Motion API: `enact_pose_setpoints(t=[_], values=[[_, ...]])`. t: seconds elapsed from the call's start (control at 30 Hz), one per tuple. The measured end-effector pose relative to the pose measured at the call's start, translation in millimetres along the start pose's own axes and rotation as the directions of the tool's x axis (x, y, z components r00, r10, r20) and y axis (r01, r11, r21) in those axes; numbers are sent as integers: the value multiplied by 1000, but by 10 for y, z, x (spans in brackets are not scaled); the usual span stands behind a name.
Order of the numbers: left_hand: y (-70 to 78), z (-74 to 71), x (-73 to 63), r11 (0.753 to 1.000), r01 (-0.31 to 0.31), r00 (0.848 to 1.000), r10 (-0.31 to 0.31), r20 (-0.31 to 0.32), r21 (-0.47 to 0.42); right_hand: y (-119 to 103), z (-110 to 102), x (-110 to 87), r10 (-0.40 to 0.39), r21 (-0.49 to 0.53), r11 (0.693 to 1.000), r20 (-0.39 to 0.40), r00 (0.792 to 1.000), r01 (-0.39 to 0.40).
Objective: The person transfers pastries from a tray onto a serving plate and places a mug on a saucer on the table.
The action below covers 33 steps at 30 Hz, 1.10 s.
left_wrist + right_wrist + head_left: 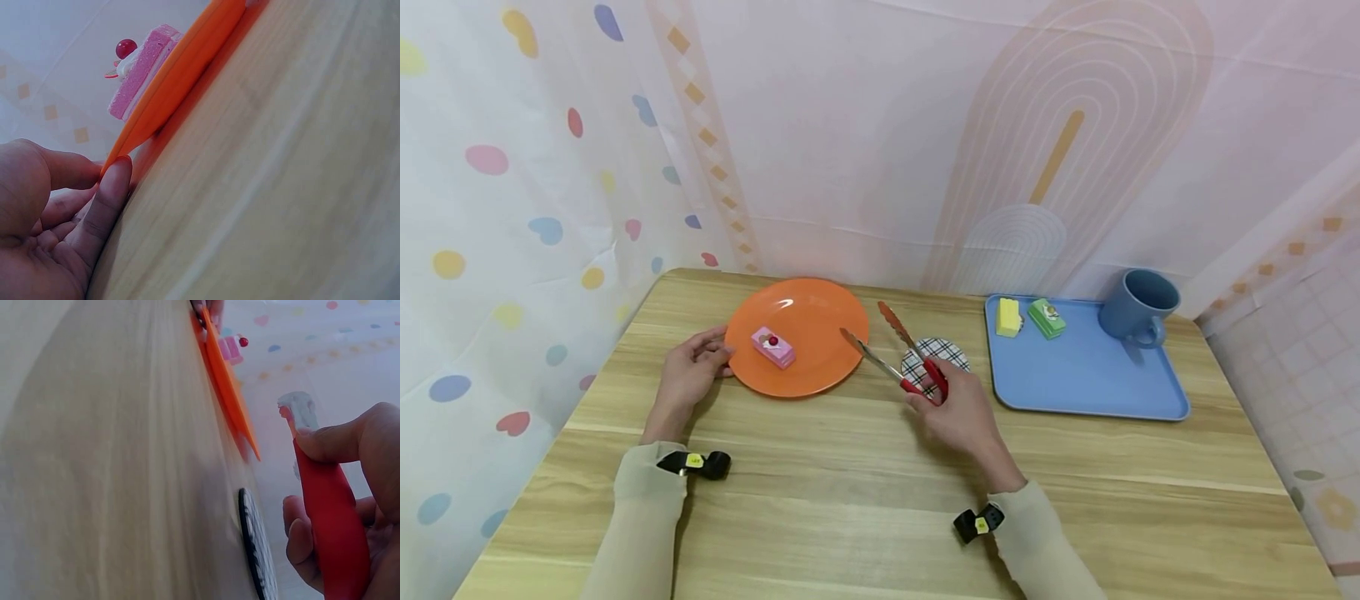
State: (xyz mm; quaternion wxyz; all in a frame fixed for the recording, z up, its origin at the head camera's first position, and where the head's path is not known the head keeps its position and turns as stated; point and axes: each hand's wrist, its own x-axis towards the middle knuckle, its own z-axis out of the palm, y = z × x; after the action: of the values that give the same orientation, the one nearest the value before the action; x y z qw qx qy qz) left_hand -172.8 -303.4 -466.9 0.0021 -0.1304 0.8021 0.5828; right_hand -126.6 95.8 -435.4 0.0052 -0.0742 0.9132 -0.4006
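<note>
Table (880, 492) of pale wood carries everything in view. Blue tray (1075, 392) lies at three o'clock, bearing a yellow cake piece (1007, 317), a green cake piece (1047, 318) and a blue mug (1138, 307) at its far corner. Orange plate (820, 333) lies at eleven o'clock with a pink cake slice (772, 347) resting on its left half. Checked coaster (951, 352) sits between plate and tray, partly covered.

Right hand (958, 412) grips the red-handled tongs (898, 350), fingers (337, 440) curled round the handle; the two tong blades stand apart, tips over the plate's right edge and empty. Left hand (688, 375) steadies the plate: thumb (106, 200) pressed to the rim, other fingers loosely bent, grasping nothing.

Judgement: clean work calls for the blades to straddle the slice along its long sides, squeezed lightly, plate held firm.

Limitations: both wrist views are blurred; the tong tips are cut short in the right wrist view, and the mug's contents cannot be made out.
</note>
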Motion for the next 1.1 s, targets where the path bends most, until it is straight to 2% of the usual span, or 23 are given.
enact_pose_setpoints(t=[0.37,0.57,0.77,1.1], values=[[-3,0,-6,1000,-1,1000,1,-3,-6,84,-179,42,26,-17,999,-58,998,-27],[-16,-6,-10,1000,-24,1000,24,3,-15,133,-256,67,29,-2,1000,-86,996,-29],[-28,-9,-4,999,-34,999,35,8,-20,171,-326,76,38,25,999,-80,996,-37],[-24,-14,5,1000,-18,1000,19,15,-21,224,-461,90,67,44,997,-79,995,-64]])
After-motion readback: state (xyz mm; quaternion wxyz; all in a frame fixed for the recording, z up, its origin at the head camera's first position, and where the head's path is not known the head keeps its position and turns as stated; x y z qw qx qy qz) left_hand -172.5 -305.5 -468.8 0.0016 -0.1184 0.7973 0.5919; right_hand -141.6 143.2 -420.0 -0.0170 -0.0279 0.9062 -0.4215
